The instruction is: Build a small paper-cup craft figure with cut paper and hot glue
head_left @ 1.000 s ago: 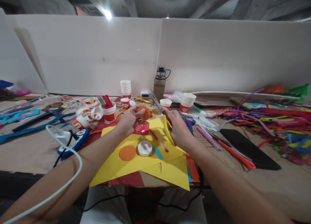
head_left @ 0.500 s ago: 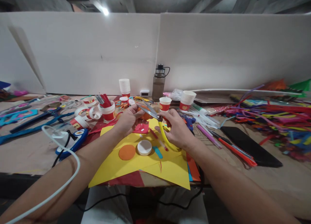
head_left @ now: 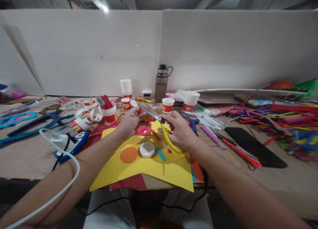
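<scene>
Yellow-handled scissors (head_left: 168, 140) are in my right hand (head_left: 181, 130), their blades parted and pointing left toward my other hand. Fingers of my left hand (head_left: 130, 123) pinch a small orange paper piece (head_left: 149, 118), which lies at the blades and is partly hidden by them. Below the hands, yellow paper sheets (head_left: 111, 169) carry an orange disc (head_left: 129, 155), a white round lid (head_left: 147, 150), a teal strip (head_left: 161, 154) and a red-tipped pen (head_left: 165, 145). A red paper piece (head_left: 144, 129) is just beneath the blades.
Behind stand a bottle (head_left: 161, 85), a single paper cup (head_left: 168, 105) and stacked cups (head_left: 190, 100). Rightward are a black phone (head_left: 255, 146), an orange cutter (head_left: 242, 153) and a colourful pile (head_left: 280, 116). A white cable (head_left: 77, 176) crosses over my left forearm.
The view has shifted slightly, so the table items sit a little further left and higher. Both hands keep nearly the same pose around the orange piece and scissors.
</scene>
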Demonstrator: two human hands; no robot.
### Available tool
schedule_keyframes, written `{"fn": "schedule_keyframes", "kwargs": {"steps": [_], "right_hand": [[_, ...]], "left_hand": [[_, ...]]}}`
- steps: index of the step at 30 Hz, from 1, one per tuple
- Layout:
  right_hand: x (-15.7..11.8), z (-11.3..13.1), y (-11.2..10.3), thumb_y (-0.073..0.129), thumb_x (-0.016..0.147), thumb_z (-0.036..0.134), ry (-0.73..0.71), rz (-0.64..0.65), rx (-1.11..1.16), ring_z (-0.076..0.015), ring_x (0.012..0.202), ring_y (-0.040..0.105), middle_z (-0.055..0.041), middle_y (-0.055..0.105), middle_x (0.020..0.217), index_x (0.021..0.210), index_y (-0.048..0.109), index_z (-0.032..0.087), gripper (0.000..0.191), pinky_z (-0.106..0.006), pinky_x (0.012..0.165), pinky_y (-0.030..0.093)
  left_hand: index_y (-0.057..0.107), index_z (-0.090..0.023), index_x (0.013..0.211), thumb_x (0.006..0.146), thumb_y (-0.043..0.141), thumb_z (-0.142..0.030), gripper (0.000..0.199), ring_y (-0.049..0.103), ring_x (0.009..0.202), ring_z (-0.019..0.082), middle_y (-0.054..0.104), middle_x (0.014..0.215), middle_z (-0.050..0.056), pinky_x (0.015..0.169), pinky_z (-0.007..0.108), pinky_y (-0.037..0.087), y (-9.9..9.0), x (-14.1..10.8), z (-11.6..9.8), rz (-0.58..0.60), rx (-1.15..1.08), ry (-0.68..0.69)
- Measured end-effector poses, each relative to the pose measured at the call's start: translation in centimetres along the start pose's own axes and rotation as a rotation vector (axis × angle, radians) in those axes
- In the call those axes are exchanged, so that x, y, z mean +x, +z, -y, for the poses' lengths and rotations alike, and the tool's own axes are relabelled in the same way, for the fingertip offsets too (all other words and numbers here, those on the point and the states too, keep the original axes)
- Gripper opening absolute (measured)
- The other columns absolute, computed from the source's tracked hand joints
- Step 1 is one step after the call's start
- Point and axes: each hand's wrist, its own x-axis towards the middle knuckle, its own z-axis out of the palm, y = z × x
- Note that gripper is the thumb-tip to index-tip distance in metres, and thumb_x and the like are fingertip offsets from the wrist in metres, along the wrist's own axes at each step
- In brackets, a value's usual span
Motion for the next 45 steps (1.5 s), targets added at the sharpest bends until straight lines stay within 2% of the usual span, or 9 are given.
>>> {"fn": "schedule_keyframes", "kwargs": {"steps": [6,13,20,30,35,41,45], "right_hand": [[0.0,0.0,-0.1,0.063,0.084,0.038,-0.009,0.015,0.006,-0.0220,0.086,0.053,-0.0083,0.051,0.094,0.123,0.060,0.019,0.044,-0.038,0.079,0.049],[0.1,0.3,-0.2,0.061,0.085,0.041,-0.013,0.018,-0.020,-0.0201,0.079,0.051,-0.0058,0.048,0.087,0.123,0.061,0.020,0.043,-0.036,0.072,0.048],[0.1,0.3,-0.2,0.060,0.086,0.039,-0.016,0.019,-0.020,-0.0208,0.081,0.052,-0.0074,0.050,0.089,0.124,0.061,0.016,0.045,-0.037,0.075,0.049],[0.1,0.1,-0.2,0.059,0.087,0.037,-0.023,0.039,-0.061,-0.0214,0.082,0.053,-0.0082,0.052,0.090,0.123,0.061,0.017,0.041,-0.037,0.075,0.049],[0.1,0.3,-0.3,0.058,0.087,0.033,-0.012,0.065,-0.051,-0.0217,0.085,0.056,-0.0099,0.056,0.094,0.121,0.062,0.018,0.038,-0.037,0.079,0.049],[0.5,0.2,-0.3,0.061,0.085,0.038,0.089,0.032,0.067,-0.0220,0.083,0.060,-0.0079,0.066,0.087,0.102,0.070,0.018,0.028,-0.037,0.078,0.049],[0.8,-0.7,-0.2,0.061,0.083,0.046,0.237,-0.021,0.216,-0.0192,0.073,0.060,-0.0042,0.065,0.079,0.097,0.069,0.019,0.032,-0.032,0.067,0.049]], "left_hand": [[0.064,-0.013,0.093,0.067,0.080,-0.027,0.034,0.070,0.078,0.020,0.071,0.084,0.008,0.056,0.024,0.057,-0.1,0.0,0.0,0.006,0.003,-0.004],[0.064,-0.013,0.093,0.068,0.080,-0.028,0.034,0.070,0.076,0.020,0.071,0.083,0.007,0.053,0.023,0.056,0.1,-0.1,-0.2,0.009,0.004,-0.007],[0.063,-0.013,0.092,0.067,0.081,-0.030,0.035,0.070,0.076,0.020,0.071,0.085,0.008,0.049,0.020,0.054,-0.1,-0.1,-0.2,0.013,0.016,-0.003],[0.062,-0.013,0.090,0.068,0.080,-0.032,0.035,0.069,0.067,0.019,0.070,0.077,0.007,0.048,0.024,0.054,-0.4,0.0,-0.2,0.009,0.062,-0.008],[0.062,-0.013,0.091,0.068,0.079,-0.034,0.036,0.069,0.069,0.019,0.070,0.078,0.007,0.049,0.023,0.054,-0.7,0.1,-0.1,0.020,0.070,-0.014],[0.059,-0.013,0.087,0.065,0.081,-0.033,0.037,0.068,0.068,0.017,0.068,0.083,0.006,0.046,0.021,0.052,-0.6,0.1,-0.1,-0.003,0.054,-0.042],[0.058,-0.014,0.090,0.066,0.080,-0.025,0.034,0.067,0.073,0.016,0.066,0.085,0.004,0.050,0.022,0.056,-0.3,-0.2,-0.1,0.005,0.059,-0.057]]}}
